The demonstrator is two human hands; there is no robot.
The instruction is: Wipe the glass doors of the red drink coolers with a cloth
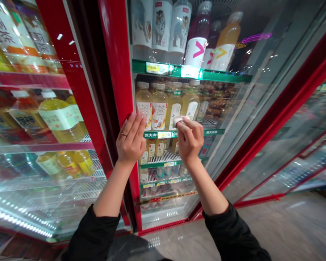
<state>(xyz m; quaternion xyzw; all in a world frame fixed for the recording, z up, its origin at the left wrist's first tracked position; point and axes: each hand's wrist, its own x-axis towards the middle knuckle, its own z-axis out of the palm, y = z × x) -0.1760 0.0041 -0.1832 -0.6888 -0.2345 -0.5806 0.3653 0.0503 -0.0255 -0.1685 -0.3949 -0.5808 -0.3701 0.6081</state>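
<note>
My left hand (132, 137) lies flat with its fingers stretched out against the red door frame (119, 72) and the edge of the glass. A ring is on one of its fingers. To the right, my right hand (190, 139) is closed on a small white cloth or tissue (180, 119), which is at the glass door. Behind the glass at that height stand bottles of pale yellow tea (159, 105) and more yellowish bottles (191, 99) on a shelf with a green edge strip (216, 132). My right hand partly hides that strip.
On the upper shelf are tiger-print bottles (162, 27) and dark red and orange drinks (229, 40). Another glass door with bottled drinks (58, 116) is on the left. A red-edged door (274, 108) slants across the right. Grey floor (293, 228) shows below.
</note>
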